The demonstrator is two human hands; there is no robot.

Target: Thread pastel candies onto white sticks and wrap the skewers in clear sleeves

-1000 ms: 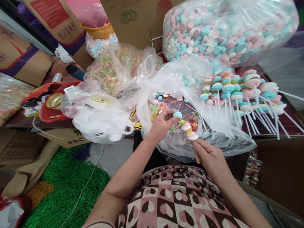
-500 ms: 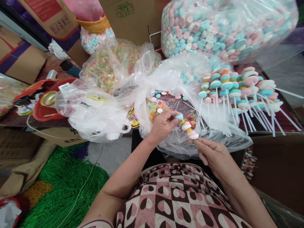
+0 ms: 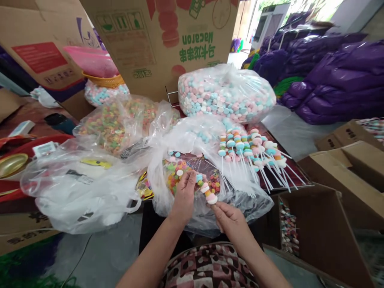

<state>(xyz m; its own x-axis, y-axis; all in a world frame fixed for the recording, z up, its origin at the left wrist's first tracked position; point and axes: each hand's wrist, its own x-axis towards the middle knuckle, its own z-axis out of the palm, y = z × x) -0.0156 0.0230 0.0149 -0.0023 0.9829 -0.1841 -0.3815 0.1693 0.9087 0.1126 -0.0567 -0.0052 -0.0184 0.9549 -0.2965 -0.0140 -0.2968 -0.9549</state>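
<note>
My right hand (image 3: 228, 218) pinches the lower end of a candy skewer (image 3: 207, 192) threaded with pink, white, orange and green discs. My left hand (image 3: 184, 195) pinches the skewer's top end, fingers closed around the blue piece there. Both hands hover over an open clear bag (image 3: 192, 168) holding small multicoloured ring candies (image 3: 175, 174). Just right of it, several finished skewers (image 3: 252, 150) lie fanned out, white sticks pointing towards me.
A big clear sack of pink, blue and white discs (image 3: 225, 94) sits behind; a bag of coloured rings (image 3: 114, 122) is at left. A cardboard "Macaron" box (image 3: 168, 36) stands at the back. Open cartons (image 3: 318, 224) are right, purple sacks (image 3: 339, 80) beyond, a red basin (image 3: 18, 158) left.
The view has tilted up and pulled back, revealing the box, purple sacks and cartons. My hands hold the same skewer over the bag, now lower in frame.
</note>
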